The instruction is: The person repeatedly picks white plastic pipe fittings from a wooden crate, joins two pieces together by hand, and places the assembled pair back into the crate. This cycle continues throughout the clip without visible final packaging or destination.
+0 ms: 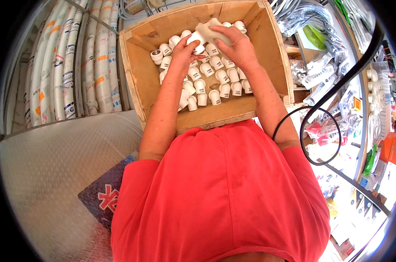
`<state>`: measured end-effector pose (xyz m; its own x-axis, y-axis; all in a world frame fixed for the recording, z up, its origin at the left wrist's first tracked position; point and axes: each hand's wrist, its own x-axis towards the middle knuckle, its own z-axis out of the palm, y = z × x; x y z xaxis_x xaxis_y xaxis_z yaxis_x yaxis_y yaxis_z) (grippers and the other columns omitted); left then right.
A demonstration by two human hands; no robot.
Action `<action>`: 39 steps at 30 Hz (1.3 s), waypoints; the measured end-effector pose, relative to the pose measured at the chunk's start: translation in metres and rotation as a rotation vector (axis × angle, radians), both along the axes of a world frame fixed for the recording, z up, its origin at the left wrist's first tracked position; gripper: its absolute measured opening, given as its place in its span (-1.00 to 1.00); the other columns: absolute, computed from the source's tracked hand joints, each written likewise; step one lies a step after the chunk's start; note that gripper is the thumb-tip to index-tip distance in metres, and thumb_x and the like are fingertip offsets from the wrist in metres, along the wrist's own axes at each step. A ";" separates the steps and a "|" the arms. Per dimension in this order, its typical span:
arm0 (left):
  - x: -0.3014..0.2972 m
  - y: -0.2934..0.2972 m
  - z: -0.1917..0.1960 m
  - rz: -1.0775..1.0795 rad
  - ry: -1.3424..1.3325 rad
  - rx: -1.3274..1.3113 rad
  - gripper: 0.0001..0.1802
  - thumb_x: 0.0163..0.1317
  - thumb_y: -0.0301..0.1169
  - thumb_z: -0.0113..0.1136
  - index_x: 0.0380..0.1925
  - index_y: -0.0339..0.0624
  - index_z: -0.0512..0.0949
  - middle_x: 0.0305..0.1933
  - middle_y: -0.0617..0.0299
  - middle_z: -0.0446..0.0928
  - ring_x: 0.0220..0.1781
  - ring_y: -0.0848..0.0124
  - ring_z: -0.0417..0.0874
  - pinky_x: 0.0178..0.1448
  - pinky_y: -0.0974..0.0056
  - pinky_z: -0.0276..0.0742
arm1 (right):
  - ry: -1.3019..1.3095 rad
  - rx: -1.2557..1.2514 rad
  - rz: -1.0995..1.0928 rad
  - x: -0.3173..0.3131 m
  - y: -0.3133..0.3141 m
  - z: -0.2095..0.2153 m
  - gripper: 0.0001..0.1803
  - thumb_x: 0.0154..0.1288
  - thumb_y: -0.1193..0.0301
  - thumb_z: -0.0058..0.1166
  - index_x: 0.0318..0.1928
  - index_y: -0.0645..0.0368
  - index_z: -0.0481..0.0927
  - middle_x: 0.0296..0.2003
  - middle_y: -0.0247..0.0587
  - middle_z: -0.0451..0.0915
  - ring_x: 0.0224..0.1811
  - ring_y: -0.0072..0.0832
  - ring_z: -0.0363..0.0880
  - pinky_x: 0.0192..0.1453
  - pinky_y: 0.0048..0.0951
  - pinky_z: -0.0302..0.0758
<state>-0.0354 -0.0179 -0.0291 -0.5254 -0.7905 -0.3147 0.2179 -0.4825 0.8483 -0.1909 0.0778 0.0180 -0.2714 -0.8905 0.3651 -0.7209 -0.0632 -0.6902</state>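
My left hand [183, 54] is closed around a white plastic elbow pipe fitting [196, 42], its thumb and fingers at the near side of the piece. My right hand [238, 47] presses a pale, crumpled cloth [212, 29] against the fitting's far side. Both hands are over a wooden crate [134, 83], toward its far wall. Inside the crate stand and lie many more white elbow fittings [206, 69], several in loose rows, each with a small dark printed label. The held fitting is partly hidden by the fingers and the cloth.
Long wrapped pipes [69, 65] stand in a rack at the left. Bubble wrap [40, 174] covers a surface below them. Shelves with bagged parts [320, 70] line the right side. A looped black cable [340, 135] hangs near my right arm.
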 end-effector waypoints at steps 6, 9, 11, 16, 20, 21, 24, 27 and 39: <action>-0.004 0.003 0.003 -0.014 -0.232 -0.214 -0.42 0.08 -0.46 0.27 0.15 -0.23 0.37 -0.12 0.22 0.52 -0.20 0.50 0.56 -0.27 0.38 0.64 | 0.232 0.151 -0.173 -0.024 0.001 -0.025 -0.62 0.12 0.29 0.10 0.01 -0.22 0.53 -0.19 -0.28 0.54 -0.16 -0.26 0.55 -0.11 -0.31 0.51; -0.004 0.002 -0.003 -0.012 -0.262 -0.298 -0.42 0.03 -0.43 0.31 0.11 -0.23 0.42 -0.17 0.22 0.54 -0.22 0.52 0.57 -0.27 0.42 0.57 | 0.099 0.075 -0.122 -0.013 0.001 -0.007 -0.62 0.11 0.28 0.10 0.01 -0.23 0.53 -0.19 -0.27 0.55 -0.15 -0.26 0.55 -0.11 -0.32 0.51; -0.005 0.002 -0.010 -0.034 -0.305 -0.388 -0.43 0.00 -0.44 0.32 0.09 -0.24 0.44 -0.18 0.20 0.57 -0.21 0.50 0.57 -0.22 0.42 0.54 | 0.017 0.124 -0.049 0.000 0.003 0.003 -0.61 0.11 0.28 0.10 0.01 -0.23 0.52 -0.17 -0.25 0.55 -0.13 -0.27 0.55 -0.09 -0.31 0.51; -0.006 -0.002 -0.017 0.015 -0.368 -0.593 -0.46 -0.05 -0.48 0.33 0.04 -0.22 0.49 -0.16 0.14 0.59 -0.14 0.44 0.58 -0.05 0.38 0.49 | 0.112 0.215 -0.110 -0.019 0.005 -0.015 -0.59 0.10 0.28 0.10 0.04 -0.21 0.51 -0.15 -0.23 0.55 -0.09 -0.27 0.54 -0.04 -0.29 0.49; -0.007 0.001 -0.017 0.043 -0.297 -0.693 -0.46 -0.09 -0.53 0.33 0.01 -0.22 0.51 -0.10 0.13 0.56 -0.10 0.38 0.58 0.01 0.36 0.47 | 0.079 0.164 -0.115 -0.014 0.003 -0.001 -0.60 0.12 0.28 0.08 0.03 -0.22 0.51 -0.14 -0.23 0.55 -0.10 -0.25 0.53 -0.05 -0.29 0.49; -0.008 0.001 -0.018 0.036 -0.330 -0.724 -0.46 -0.09 -0.54 0.33 0.01 -0.22 0.51 -0.10 0.12 0.55 -0.09 0.35 0.57 0.02 0.34 0.47 | 0.047 0.119 -0.056 -0.009 0.003 0.001 -0.60 0.12 0.28 0.08 0.03 -0.22 0.51 -0.14 -0.23 0.54 -0.10 -0.24 0.53 -0.05 -0.28 0.49; -0.006 0.002 -0.017 0.014 -0.406 -0.809 -0.46 -0.11 -0.57 0.32 -0.01 -0.22 0.51 -0.10 0.11 0.52 -0.08 0.27 0.56 0.03 0.30 0.47 | 0.029 0.157 0.001 -0.001 0.004 -0.001 -0.60 0.12 0.29 0.09 0.04 -0.20 0.51 -0.11 -0.24 0.55 -0.09 -0.25 0.54 -0.04 -0.31 0.49; -0.006 0.005 -0.009 0.019 -0.412 -0.869 -0.47 -0.12 -0.58 0.31 -0.03 -0.21 0.50 -0.09 0.08 0.50 -0.06 0.22 0.54 0.04 0.26 0.46 | 0.171 0.210 -0.136 -0.022 0.004 -0.016 -0.59 0.12 0.34 0.10 0.05 -0.14 0.52 -0.04 -0.23 0.55 -0.05 -0.26 0.55 0.02 -0.34 0.47; -0.002 0.011 0.003 0.012 -0.622 -1.102 -0.54 -0.09 -0.55 0.33 -0.12 -0.17 0.43 -0.09 0.08 0.51 -0.02 0.14 0.50 0.07 0.17 0.39 | 0.194 0.214 -0.151 -0.026 0.004 -0.018 -0.55 0.09 0.32 0.13 0.07 -0.19 0.51 -0.10 -0.24 0.57 -0.26 -0.41 0.55 -0.10 -0.41 0.50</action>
<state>-0.0375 -0.0069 -0.0257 -0.5165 -0.7935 0.3218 -0.3616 0.5428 0.7581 -0.2167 0.0816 0.0004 -0.3504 -0.9074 0.2320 -0.8303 0.1863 -0.5253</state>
